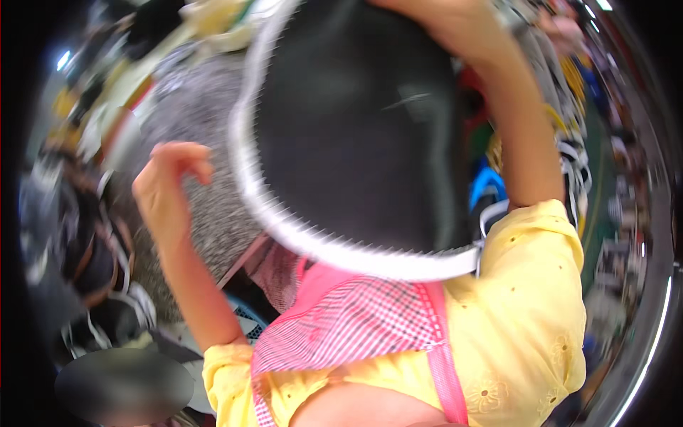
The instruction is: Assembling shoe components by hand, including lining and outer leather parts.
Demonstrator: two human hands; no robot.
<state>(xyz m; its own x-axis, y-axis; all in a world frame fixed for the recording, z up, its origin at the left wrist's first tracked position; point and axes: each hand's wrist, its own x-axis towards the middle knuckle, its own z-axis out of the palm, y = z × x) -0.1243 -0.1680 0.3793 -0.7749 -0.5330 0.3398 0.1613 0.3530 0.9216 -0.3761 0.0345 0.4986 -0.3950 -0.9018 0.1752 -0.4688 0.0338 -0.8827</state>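
Observation:
A large black panel with white stitched edging (341, 171) is held up close in front of me and fills the upper middle of the head view. My right hand (437, 18) grips its top; the fingers run behind it and past the upper edge, so their exact hold is hidden. To the left, apart from the panel, my left hand (167, 178) is raised over a grey fuzzy surface (206, 142). Its fingers are loosely bent, with nothing in them. Both the panel and the hands are somewhat blurred.
Dark pieces with white straps (92, 263) are heaped at the left. Beyond my right arm lie a blue item (487, 188) and grey and yellow pieces in a pile. A person's dark head (124, 384), blurred, is at the lower left. Pale cloth (220, 21) lies at the far side.

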